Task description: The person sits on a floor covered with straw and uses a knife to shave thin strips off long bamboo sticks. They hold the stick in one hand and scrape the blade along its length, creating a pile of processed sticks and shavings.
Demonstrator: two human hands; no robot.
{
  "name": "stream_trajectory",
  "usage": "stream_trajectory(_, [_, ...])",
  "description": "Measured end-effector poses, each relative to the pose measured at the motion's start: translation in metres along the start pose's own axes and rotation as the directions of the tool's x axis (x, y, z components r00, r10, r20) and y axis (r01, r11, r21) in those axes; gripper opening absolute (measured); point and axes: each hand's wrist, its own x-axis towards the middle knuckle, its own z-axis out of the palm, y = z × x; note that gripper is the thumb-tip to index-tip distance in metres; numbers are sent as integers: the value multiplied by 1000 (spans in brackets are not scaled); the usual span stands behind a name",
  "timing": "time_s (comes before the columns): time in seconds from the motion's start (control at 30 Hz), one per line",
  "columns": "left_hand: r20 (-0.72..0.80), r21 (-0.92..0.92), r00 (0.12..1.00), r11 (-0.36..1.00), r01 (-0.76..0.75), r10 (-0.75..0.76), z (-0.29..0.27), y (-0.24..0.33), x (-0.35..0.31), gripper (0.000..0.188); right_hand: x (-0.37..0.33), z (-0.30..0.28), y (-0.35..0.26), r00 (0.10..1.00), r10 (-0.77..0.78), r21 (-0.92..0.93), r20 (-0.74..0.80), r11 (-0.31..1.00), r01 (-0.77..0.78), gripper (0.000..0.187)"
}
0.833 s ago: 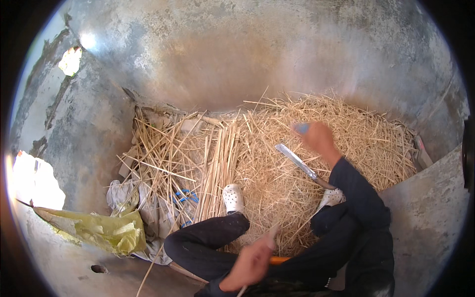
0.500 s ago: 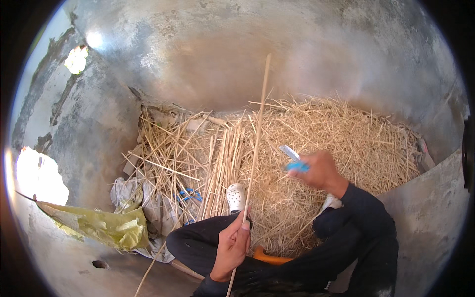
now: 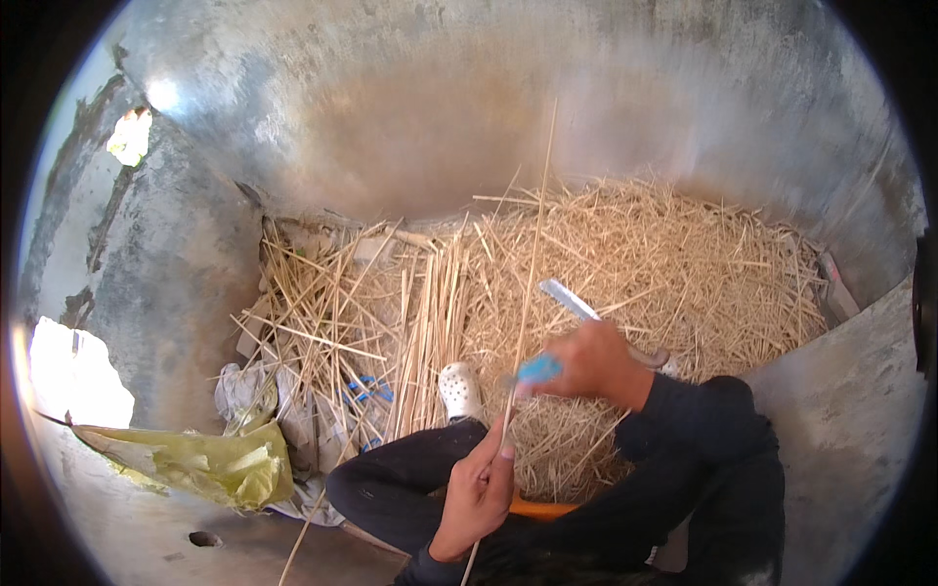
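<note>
At far left, yellow sacking (image 3: 195, 459) slumped by the concrete wall (image 3: 410, 78), with grey cloth (image 3: 239, 391) just beside it. Next, a loose tangle of stalks (image 3: 322, 322), then a neater row of pale sticks (image 3: 430, 322) laid side by side, close to a white clog (image 3: 459, 389).

Near the middle, a long thin stick (image 3: 537, 225) in the left hand (image 3: 479, 496), grip pinching it low down between thumb and fingers; slanting up and away over the straw (image 3: 684, 254), with a slightly stronger lean to the right than half a second ago.

Just right of that, the main change: right hand (image 3: 586, 366), grip clenched round a small blue tool (image 3: 539, 368), now brought down and leftward to the stick, just above the left hand, after hanging apart from it half a second ago. Judging by this meeting, probably past lining up the stick and into working on it. Too blurred to tell contact from near-contact.

Partly hidden behind the right hand, a knife (image 3: 569, 299) resting on the straw, apparently unheld.
</note>
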Motion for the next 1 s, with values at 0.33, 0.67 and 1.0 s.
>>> stream_trajectory(0.33, [21, 183, 998, 981, -67, 64, 2, -7, -13, 41, 16, 3, 45, 966, 259, -143, 13, 957, -254, 79])
stream_trajectory(0.67, [189, 113, 981, 992, -62, 40, 1, -15, -42, 40, 24, -63, 195, 666, 694, -135, -273, 658, -741, 69])
stream_trajectory(1.0, [306, -248, 946, 952, 182, -101, 1, -16, 13, 39, 16, -16, 52, 864, 502, 820, 37, 479, -313, 36])
